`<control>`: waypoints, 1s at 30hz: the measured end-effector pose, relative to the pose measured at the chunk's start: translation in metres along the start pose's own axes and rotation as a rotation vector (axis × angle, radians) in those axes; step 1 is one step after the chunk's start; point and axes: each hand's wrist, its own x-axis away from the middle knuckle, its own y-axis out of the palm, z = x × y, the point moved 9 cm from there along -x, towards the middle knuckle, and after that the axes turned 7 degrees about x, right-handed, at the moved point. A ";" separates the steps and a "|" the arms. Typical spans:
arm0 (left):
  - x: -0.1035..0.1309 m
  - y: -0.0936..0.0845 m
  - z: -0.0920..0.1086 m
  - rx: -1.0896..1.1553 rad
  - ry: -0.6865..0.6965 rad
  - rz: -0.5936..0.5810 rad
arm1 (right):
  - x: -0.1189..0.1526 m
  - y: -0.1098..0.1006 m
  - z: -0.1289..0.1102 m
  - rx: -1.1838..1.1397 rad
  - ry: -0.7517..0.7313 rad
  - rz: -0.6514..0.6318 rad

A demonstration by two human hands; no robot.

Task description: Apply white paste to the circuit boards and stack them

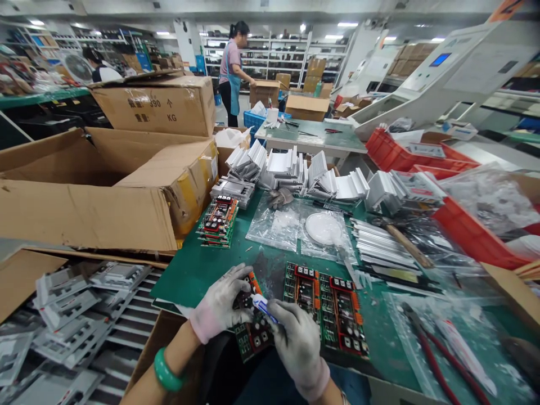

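Note:
My left hand (221, 304), in a whitish glove, is closed on the upper left edge of a green circuit board (256, 336) tilted near the table's front edge. My right hand (297, 340), gloved too, grips a small white and blue squeeze tube (262, 306), its tip pointing at the board's upper part. Whether the tip touches the board cannot be made out. To the right lie two joined circuit boards (323, 309) with black and orange parts. A stack of similar boards (218, 221) stands farther back on the left.
Aluminium heat sinks (287, 166) line the table's back. Plastic bags (274, 222), a hammer (409, 246) and red-handled pliers (430, 343) lie on the green table (185, 281). Cardboard boxes (84, 208) stand left, red crates (468, 230) right. A person (232, 73) stands beyond.

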 end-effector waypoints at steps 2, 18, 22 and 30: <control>0.000 0.001 0.000 -0.011 -0.007 -0.008 | 0.001 -0.002 0.000 -0.038 -0.002 -0.007; 0.007 0.012 0.027 -0.169 -0.033 -0.100 | 0.022 -0.020 0.032 -0.160 0.213 -0.034; 0.004 0.020 0.024 -0.169 -0.059 -0.133 | 0.015 -0.013 0.034 -0.137 0.233 -0.068; 0.006 0.015 0.025 -0.183 -0.010 -0.043 | 0.002 -0.004 0.033 -0.158 0.236 -0.112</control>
